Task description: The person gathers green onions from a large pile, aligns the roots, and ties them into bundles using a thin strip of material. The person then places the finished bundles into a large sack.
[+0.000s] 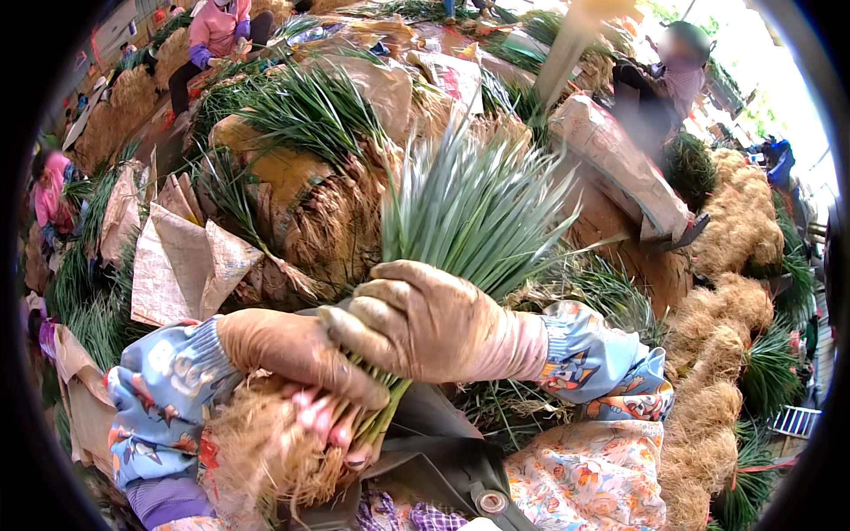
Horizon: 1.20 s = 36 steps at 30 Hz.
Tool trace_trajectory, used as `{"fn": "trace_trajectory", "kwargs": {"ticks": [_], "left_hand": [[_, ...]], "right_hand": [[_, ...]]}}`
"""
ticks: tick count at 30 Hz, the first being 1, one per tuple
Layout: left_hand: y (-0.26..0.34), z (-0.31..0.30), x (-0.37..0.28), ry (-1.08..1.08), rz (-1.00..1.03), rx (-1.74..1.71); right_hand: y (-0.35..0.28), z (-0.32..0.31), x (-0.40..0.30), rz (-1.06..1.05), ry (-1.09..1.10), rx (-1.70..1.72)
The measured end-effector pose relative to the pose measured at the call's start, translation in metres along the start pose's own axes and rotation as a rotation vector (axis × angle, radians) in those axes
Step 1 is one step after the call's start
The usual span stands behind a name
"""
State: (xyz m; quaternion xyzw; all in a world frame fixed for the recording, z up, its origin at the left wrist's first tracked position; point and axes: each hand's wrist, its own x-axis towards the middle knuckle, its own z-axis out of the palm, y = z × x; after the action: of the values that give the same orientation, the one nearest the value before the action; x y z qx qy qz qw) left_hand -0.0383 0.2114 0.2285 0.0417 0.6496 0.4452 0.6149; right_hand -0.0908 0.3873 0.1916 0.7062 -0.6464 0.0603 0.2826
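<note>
A thick bunch of green allium plants (465, 219) lies slantwise in front of me, its leaves fanning away and slightly blurred. Pink bulbs (325, 415) and shaggy tan roots (265, 438) hang at the near end, over a dark apron (431, 458). My left hand (299, 352), in a soiled tan glove, grips the stems just above the bulbs. Higher up, my right hand (425, 325), gloved likewise, is closed around the same bunch where the leaves spread. The two gloves touch, and the right hides part of the left fingers. Patterned blue sleeve covers reach both wrists.
Beyond the bunch stands a root-covered heap (332, 219) topped with more green plants (312, 113). Woven sacks (179, 265) lie at left, another sack (617, 159) at right. Bundles with tan roots (704, 372) line the right side. Other people (219, 33) sit farther off.
</note>
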Motion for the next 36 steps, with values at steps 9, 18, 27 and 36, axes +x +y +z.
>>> {"fn": "trace_trajectory", "kwargs": {"ticks": [9, 18, 27, 36], "left_hand": [[-0.017, 0.0, 0.088, 0.22, 0.443, 0.041], [-0.105, 0.008, -0.015, 0.936, 0.078, 0.607], [-0.065, -0.032, 0.005, 1.224, 0.625, 0.748], [-0.036, -0.073, 0.101, 1.313, 1.005, 0.092]], "right_hand": [[0.034, 0.009, -0.071, 0.58, -0.171, 0.701], [0.065, 0.043, -0.059, 0.851, 0.134, 1.295], [0.129, 0.093, -0.125, 1.212, 0.439, 1.399], [0.104, 0.08, -0.076, 1.002, 0.282, 1.044]]}}
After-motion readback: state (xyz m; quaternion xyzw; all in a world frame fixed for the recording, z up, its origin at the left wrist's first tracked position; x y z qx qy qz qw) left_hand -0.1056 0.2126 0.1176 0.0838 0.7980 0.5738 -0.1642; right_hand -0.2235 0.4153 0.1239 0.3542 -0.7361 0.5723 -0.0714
